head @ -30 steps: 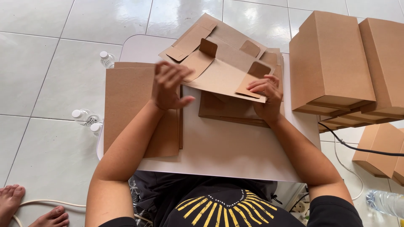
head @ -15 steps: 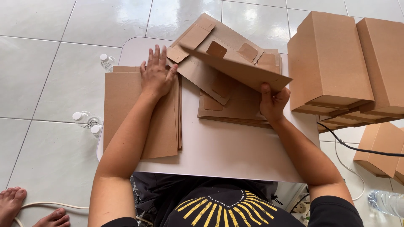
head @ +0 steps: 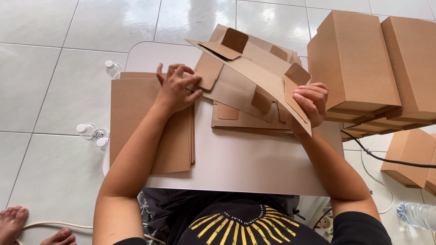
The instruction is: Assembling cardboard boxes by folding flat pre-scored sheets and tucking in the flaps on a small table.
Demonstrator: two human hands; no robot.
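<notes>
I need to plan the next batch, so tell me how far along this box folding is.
Done: several folded brown boxes are stacked on the floor at right. In hand: the left hand and right hand hold one partly folded box blank above the white table. Left: a pile of flat sheets under the left arm and more die-cut blanks beneath the raised one.

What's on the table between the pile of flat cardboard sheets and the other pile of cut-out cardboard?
Nothing: the head view shows a bare strip of white table between the flat sheets and the cut-out pile.
</notes>
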